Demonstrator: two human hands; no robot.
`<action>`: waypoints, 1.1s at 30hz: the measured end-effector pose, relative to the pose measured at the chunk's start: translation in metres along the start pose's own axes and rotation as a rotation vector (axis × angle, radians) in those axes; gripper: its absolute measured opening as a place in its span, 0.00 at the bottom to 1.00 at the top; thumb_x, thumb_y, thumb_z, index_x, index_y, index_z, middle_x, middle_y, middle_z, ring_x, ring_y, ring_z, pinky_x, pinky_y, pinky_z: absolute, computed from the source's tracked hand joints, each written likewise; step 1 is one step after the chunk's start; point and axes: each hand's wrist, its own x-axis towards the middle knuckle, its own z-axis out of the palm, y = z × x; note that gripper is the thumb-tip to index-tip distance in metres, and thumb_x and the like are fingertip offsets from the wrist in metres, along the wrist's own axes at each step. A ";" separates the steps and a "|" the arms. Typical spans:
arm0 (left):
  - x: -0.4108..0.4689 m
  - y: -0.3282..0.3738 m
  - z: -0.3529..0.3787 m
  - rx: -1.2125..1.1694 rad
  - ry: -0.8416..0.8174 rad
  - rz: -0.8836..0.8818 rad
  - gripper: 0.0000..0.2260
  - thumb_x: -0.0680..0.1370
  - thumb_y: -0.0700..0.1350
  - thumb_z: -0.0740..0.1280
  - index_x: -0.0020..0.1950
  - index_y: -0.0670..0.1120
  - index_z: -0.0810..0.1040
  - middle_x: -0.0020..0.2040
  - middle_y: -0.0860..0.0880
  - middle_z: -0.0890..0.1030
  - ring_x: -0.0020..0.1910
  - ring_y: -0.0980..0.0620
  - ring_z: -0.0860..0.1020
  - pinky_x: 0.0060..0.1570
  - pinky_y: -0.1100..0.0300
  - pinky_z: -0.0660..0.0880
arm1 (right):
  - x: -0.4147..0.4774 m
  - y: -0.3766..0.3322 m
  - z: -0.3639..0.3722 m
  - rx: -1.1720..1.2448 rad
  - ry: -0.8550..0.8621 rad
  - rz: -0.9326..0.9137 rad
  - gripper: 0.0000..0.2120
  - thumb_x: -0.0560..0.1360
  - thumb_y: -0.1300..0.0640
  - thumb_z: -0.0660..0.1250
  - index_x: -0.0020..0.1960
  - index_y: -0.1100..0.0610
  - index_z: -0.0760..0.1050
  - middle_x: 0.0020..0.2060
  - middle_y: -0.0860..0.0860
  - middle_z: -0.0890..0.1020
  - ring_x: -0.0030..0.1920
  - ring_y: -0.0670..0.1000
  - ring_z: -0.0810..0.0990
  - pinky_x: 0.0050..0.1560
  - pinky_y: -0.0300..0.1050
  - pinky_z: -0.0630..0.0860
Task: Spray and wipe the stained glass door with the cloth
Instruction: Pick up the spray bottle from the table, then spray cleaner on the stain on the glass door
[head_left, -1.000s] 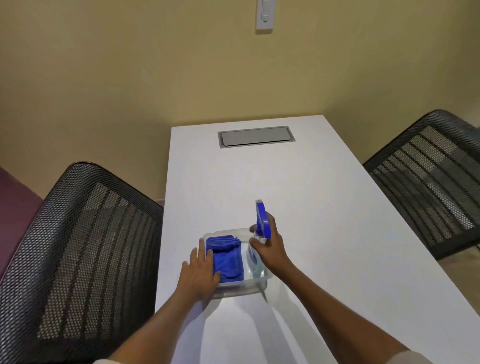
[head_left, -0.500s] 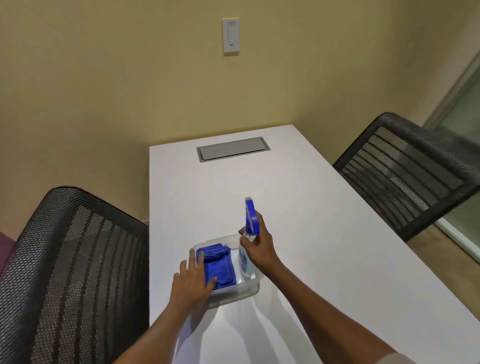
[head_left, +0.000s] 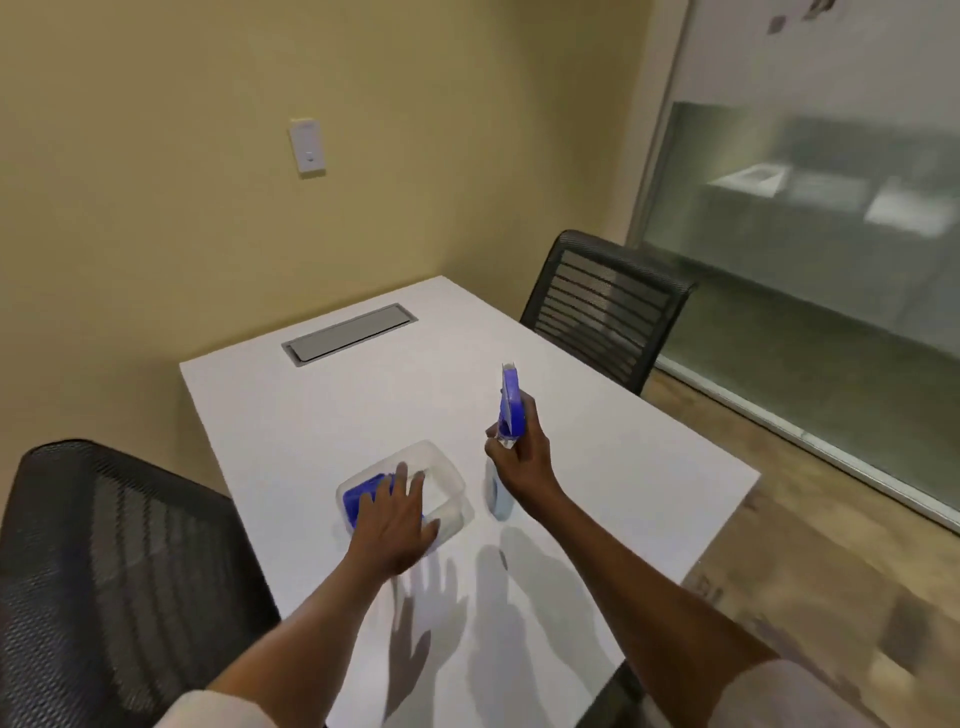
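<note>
The right hand (head_left: 522, 462) grips the neck of a clear plastic spray bottle with a blue trigger head (head_left: 510, 400), lifted above the smooth white table (head_left: 597, 467). To its left, the left hand (head_left: 395, 519) lies flat, fingers spread, on a folded blue cloth (head_left: 358, 496) inside a clear rounded plastic tub (head_left: 441, 467).

A spray bottle (head_left: 505, 441) with a blue trigger head is held upright in the right hand (head_left: 522, 457), its grip closed around the neck, the bottle lifted clear of the clear plastic container (head_left: 441, 470). The left hand (head_left: 395, 519) is laid flat on the blue cloth (head_left: 356, 501) inside that container, which sits on the white counter (head_left: 597, 467). Black mesh chairs (head_left: 605, 306) are seen on both sides. A frosted glass door (head_left: 810, 234) is seen at the right.
</note>
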 end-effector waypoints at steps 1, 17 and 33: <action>-0.002 0.010 -0.006 0.006 0.008 0.039 0.33 0.78 0.62 0.54 0.77 0.45 0.53 0.79 0.40 0.54 0.73 0.38 0.62 0.67 0.42 0.66 | -0.011 -0.005 -0.011 0.000 0.045 0.010 0.31 0.73 0.65 0.68 0.71 0.52 0.60 0.55 0.58 0.76 0.49 0.49 0.77 0.45 0.35 0.75; -0.098 0.312 -0.062 0.083 0.122 0.778 0.35 0.76 0.64 0.55 0.76 0.44 0.54 0.78 0.39 0.55 0.73 0.36 0.61 0.67 0.37 0.62 | -0.264 -0.035 -0.251 -0.049 0.753 0.109 0.25 0.67 0.71 0.70 0.58 0.51 0.68 0.38 0.47 0.75 0.38 0.47 0.74 0.38 0.37 0.72; -0.451 0.669 -0.076 -0.079 0.141 1.624 0.34 0.73 0.62 0.57 0.72 0.41 0.60 0.74 0.38 0.63 0.66 0.36 0.68 0.47 0.41 0.77 | -0.698 -0.068 -0.426 -0.298 1.437 0.272 0.30 0.70 0.67 0.66 0.69 0.51 0.66 0.46 0.51 0.79 0.45 0.52 0.77 0.45 0.42 0.72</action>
